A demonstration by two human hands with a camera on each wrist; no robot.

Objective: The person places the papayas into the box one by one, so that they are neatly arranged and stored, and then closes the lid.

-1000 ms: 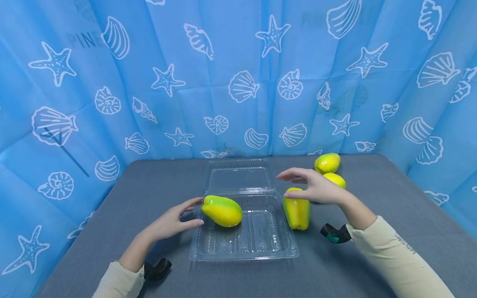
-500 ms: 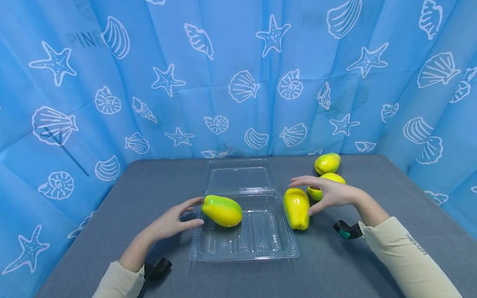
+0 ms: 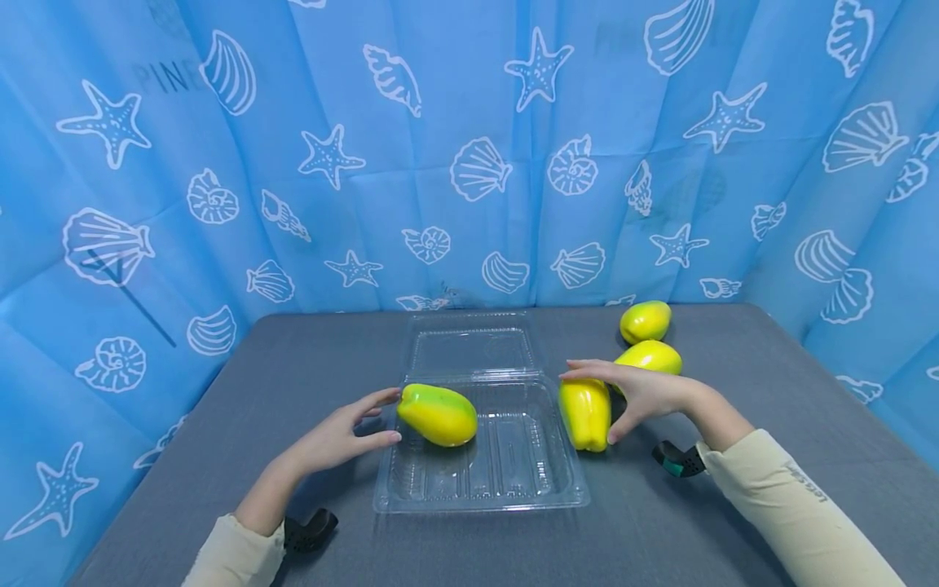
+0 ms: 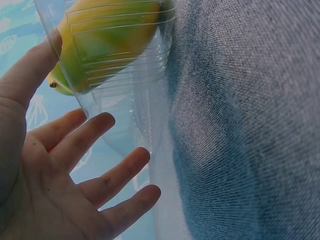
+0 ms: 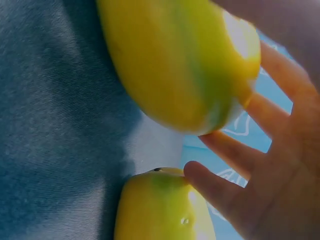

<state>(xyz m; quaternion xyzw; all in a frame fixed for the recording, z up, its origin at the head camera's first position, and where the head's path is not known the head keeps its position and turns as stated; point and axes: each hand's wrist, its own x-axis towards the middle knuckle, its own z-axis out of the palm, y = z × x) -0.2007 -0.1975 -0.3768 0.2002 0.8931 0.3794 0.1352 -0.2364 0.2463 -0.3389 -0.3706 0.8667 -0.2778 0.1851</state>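
Observation:
In the head view, a yellow-green papaya (image 3: 438, 416) lies tilted over the left part of a clear plastic clamshell box (image 3: 513, 481). My left hand (image 3: 337, 436) is at the box's left rim, fingers spread; the left wrist view puts the thumb and fingertips against or close beside the clear wall. Right of the box is a second papaya (image 3: 584, 414). My right hand (image 3: 641, 393) is around it, fingers over its far end and thumb at its near right side. From the right wrist, fingers (image 5: 272, 115) reach behind this papaya, partly hidden by it.
Two more yellow-green papayas (image 3: 645, 322) (image 3: 653, 356) lie at the back right, the nearer one partly behind my right hand. The box's lid (image 3: 471, 350) lies folded back. A blue shell-print curtain (image 3: 440, 163) hangs behind the grey table (image 3: 308, 350).
My right hand first drew back to the right, off the second papaya, then came in again with fingers over its far end. My left hand and the boxed papaya stayed still.

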